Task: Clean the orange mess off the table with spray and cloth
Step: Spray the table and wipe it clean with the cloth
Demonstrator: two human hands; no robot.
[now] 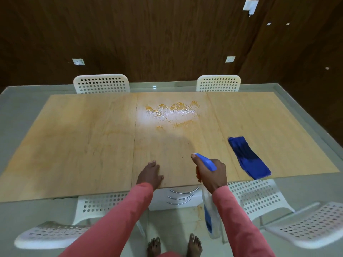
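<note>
An orange mess (174,114) lies wet and glistening on the far middle of the light wooden table (83,141). My right hand (213,173) grips a spray bottle (210,216) by its blue trigger head, over the table's near edge, nozzle pointing toward the mess. The clear bottle body hangs below the table edge. My left hand (150,175) rests flat on the table near the front edge, fingers straight. A folded blue cloth (248,158) lies on the table to the right of my right hand, untouched.
Two white perforated chairs (101,83) (218,83) stand at the far side, and others (52,234) (306,223) flank me at the near side. White drawers (178,197) sit under the table. A dark wooden wall rises behind.
</note>
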